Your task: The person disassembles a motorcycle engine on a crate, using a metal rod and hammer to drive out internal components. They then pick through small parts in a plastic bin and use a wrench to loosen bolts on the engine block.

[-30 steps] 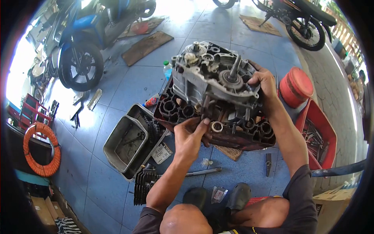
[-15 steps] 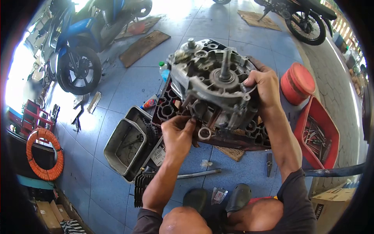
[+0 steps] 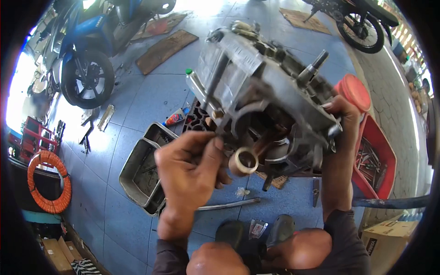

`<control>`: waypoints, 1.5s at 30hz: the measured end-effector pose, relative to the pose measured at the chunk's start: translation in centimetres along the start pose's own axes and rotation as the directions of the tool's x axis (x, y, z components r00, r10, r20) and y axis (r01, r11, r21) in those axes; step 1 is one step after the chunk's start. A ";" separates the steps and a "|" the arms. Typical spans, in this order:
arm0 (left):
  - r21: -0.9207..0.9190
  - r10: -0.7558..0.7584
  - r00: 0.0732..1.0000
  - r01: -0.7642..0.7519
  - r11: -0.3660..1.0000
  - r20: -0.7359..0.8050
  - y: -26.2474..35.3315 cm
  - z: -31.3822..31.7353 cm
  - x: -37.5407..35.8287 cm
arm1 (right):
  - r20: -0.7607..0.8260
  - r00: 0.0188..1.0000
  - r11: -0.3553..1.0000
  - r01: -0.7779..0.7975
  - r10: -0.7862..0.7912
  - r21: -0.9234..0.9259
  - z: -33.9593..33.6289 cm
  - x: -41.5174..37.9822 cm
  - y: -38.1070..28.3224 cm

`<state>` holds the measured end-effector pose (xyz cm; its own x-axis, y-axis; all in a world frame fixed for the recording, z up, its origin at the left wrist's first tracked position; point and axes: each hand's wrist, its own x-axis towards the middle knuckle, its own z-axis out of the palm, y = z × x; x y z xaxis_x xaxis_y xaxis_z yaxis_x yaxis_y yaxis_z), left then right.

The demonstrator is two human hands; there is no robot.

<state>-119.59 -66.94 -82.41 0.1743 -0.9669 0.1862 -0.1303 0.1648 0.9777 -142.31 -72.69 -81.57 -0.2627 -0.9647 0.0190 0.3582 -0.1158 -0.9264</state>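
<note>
A: Above the blue tiled floor (image 3: pixel 151 98), mid-frame: engine crankcase (image 3: pixel 261 87) lifted and tilted, shaft stub pointing up-right. Blurred in places.

B: Left hand (image 3: pixel 190 167)?

A: Under the near lower edge of the crankcase, fingers curled and pressed together around a thin stud sticking out of the case. Just beside the thumb, a brass-coloured bushing ring (image 3: pixel 245 161) on the connecting rod end.

B: Right hand (image 3: pixel 341 121)?

A: Clamped on the far right side of the crankcase, fingers wrapped over the edge, thumb side hidden. Bearing the weight from that side.

B: Below it?

A: Dark plastic crate (image 3: pixel 195 120), mostly hidden behind the case. Left of the crate, grey metal tray (image 3: pixel 137 172) on the floor. Small red-capped bottle (image 3: pixel 175 118) near the crate's left corner. Long metal rod (image 3: pixel 229 204) flat on the tiles near the knees.

B: Surroundings?

A: Red bin of tools (image 3: pixel 378 158) at right, red round stool (image 3: pixel 355 91) behind it. Blue motorbike (image 3: pixel 85 59) top left, another motorbike (image 3: pixel 355 23) top right. Orange hose coil (image 3: pixel 46 181) at the left edge. Wooden board (image 3: pixel 167 51) on the floor behind.
</note>
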 end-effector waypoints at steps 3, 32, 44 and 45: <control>0.198 -0.198 0.966 0.164 0.966 0.167 1.8 -0.3 1.7 | -0.025 0.990 0.990 -0.137 0.137 -0.024 -2.3 -0.3 2.5; 0.221 0.225 0.825 -0.383 0.897 0.518 0.7 10.8 0.2 | -0.026 0.557 0.416 0.589 -0.830 -0.693 -11.4 -11.6 4.7; 0.354 0.488 0.739 -0.660 0.663 0.464 -8.7 8.7 -1.7 | 0.332 0.525 0.193 0.714 -0.784 -0.673 -10.9 -12.2 5.6; 0.364 0.528 0.712 -0.696 0.619 0.463 -9.1 8.9 -1.6 | 0.330 0.511 0.177 0.714 -0.794 -0.678 -10.8 -12.1 5.7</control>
<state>-127.35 -68.57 -92.44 -0.3963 -0.6916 0.6038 -0.5576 0.7038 0.4401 -146.76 -59.12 -91.14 -0.1224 -0.4791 0.8692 -0.7313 -0.5486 -0.4053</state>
